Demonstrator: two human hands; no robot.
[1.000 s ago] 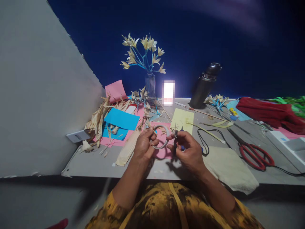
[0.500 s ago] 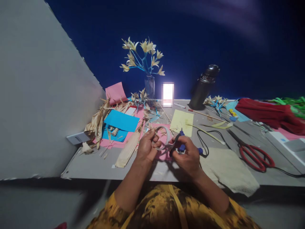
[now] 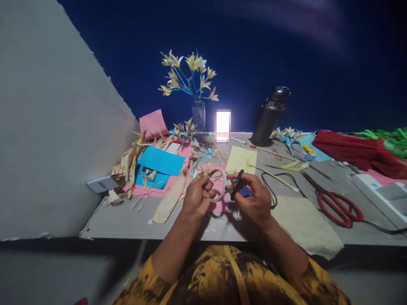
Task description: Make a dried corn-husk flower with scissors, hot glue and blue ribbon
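My left hand (image 3: 197, 194) pinches a pale tape roll (image 3: 221, 195), which is held upright over the pink paper (image 3: 219, 207). Close by on the right, my right hand (image 3: 254, 195) is closed round small black-handled scissors (image 3: 238, 184). The scissors' blades are mostly hidden by the fingers. Behind the right hand shows part of a blue tool (image 3: 246, 192). A yellow sheet (image 3: 243, 159) lies just beyond the hands.
Dried husks (image 3: 129, 165) and a blue sheet (image 3: 161, 160) lie left. Flowers stand in a glass vase (image 3: 199, 114) near a dark flask (image 3: 270, 116). Large red-handled scissors (image 3: 338, 207), pale cloth (image 3: 303, 224) and red cloth (image 3: 352, 150) are on the right.
My right hand has shifted slightly right, and the small scissors have turned and moved apart from the tape roll. My left hand has barely moved.
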